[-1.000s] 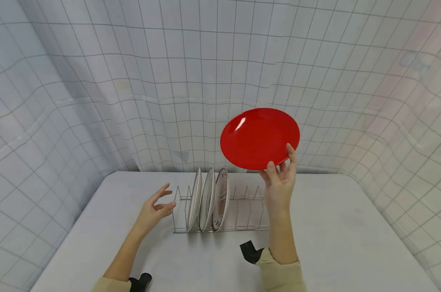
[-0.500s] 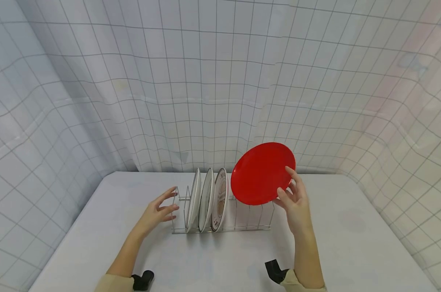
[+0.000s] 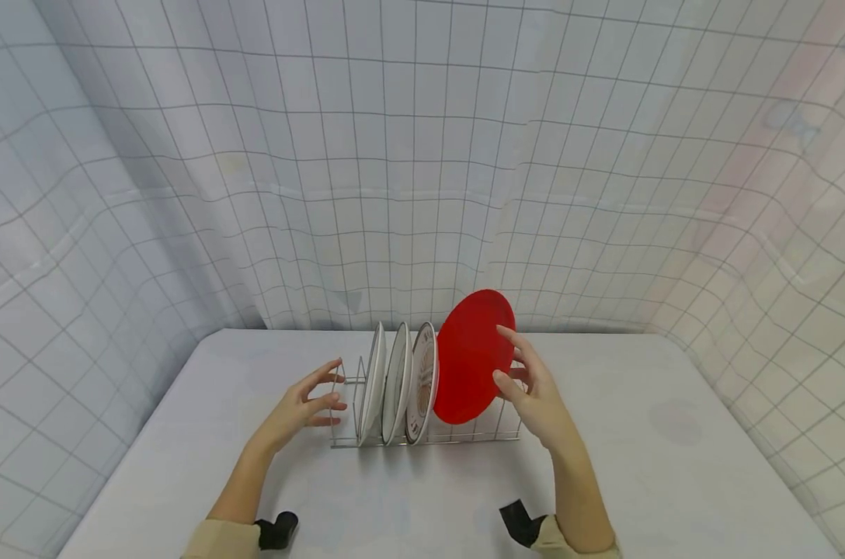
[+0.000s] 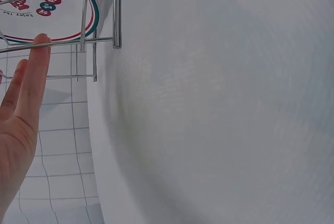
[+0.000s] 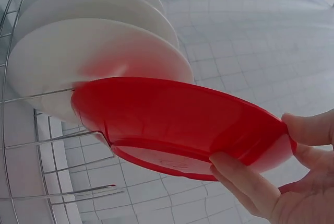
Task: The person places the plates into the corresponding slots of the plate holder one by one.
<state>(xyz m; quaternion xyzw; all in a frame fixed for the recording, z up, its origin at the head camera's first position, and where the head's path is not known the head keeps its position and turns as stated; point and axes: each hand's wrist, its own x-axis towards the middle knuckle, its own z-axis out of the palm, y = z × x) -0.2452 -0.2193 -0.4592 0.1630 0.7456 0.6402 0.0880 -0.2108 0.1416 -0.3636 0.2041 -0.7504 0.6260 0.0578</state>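
Note:
A red plate (image 3: pixel 474 357) is tilted at the right of the upright plates, its lower part inside the wire dish rack (image 3: pixel 471 436). My right hand (image 3: pixel 534 392) pinches its right rim, with the thumb on one side and fingers on the other. In the right wrist view the underside of the red plate (image 5: pixel 172 117) shows, its far edge amid the rack's wires. At the rack's left end, my left hand (image 3: pixel 298 407) has its fingers spread. A straight finger (image 4: pixel 39 78) touches a rack wire in the left wrist view. A printed plate (image 3: pixel 422 384) stands nearest the red one.
Two more white plates (image 3: pixel 373 384) stand upright in the left half of the rack, beside the printed one. The rack sits on a white table (image 3: pixel 604 450). Behind and at both sides hangs a white grid-patterned curtain (image 3: pixel 422 155).
My right hand has brought the red plate down and turned it steeper, its lower edge now among the rack wires. My left hand has moved slightly right, onto the rack's left end.

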